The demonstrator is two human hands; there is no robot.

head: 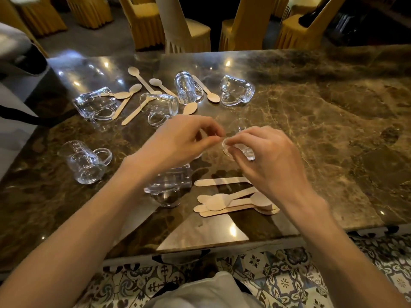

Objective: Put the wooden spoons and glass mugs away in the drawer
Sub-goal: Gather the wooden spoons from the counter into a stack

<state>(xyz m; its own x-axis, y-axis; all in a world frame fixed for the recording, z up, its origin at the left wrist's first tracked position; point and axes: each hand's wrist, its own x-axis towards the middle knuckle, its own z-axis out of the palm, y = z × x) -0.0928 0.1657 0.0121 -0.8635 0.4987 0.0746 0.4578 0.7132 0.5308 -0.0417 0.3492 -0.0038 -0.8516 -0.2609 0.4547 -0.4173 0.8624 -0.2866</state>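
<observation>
Lying on their sides, clear glass handled mugs (85, 161) and flat pale wooden spoons (133, 94) litter the polished brown marble table (333, 130), none stowed; no drawer shows. The left hand (178, 141) pinches something too small to tell. The right hand (264, 152) curls round a small clear mug (235, 147), probably steadying it. Gathered spoons (233, 203) sit stacked beneath, likely pre-sorted.
</observation>
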